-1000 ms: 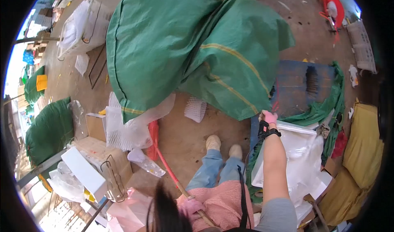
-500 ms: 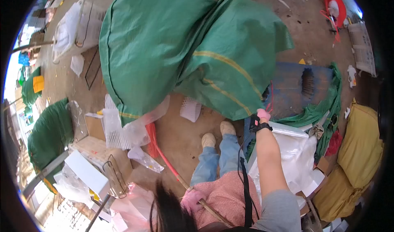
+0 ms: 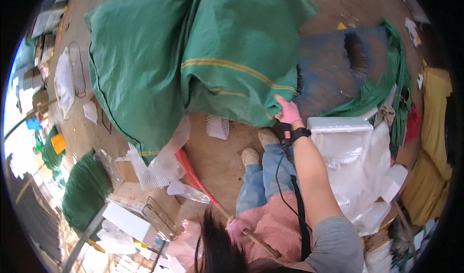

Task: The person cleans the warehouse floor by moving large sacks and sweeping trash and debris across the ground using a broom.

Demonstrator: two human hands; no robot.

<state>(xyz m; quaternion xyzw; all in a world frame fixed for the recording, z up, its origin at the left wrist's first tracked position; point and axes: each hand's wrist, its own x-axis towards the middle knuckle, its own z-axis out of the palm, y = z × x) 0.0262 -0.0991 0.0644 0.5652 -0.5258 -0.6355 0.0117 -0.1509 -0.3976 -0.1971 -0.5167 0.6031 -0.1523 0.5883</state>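
My right hand, in a pink glove with a black strap at the wrist, pinches the lower right edge of a large green woven sack with yellow stripes. This sack leans against another full green sack on its left. My left hand, also in pink, is wrapped round the wooden handle of a broom. The broom's red head points away from me towards the floor. Dark hair hides part of my left side.
A worn blue board with a hole lies right of the sacks. Beside my right arm stands a white foam box with plastic sheeting. Yellow sacks lie far right. Cardboard and a dark green sack are at left.
The held sack's edge and my right hand have shifted up and left in view, and the sack's front has folded. The whole view has tilted. My left hand still grips the broom.
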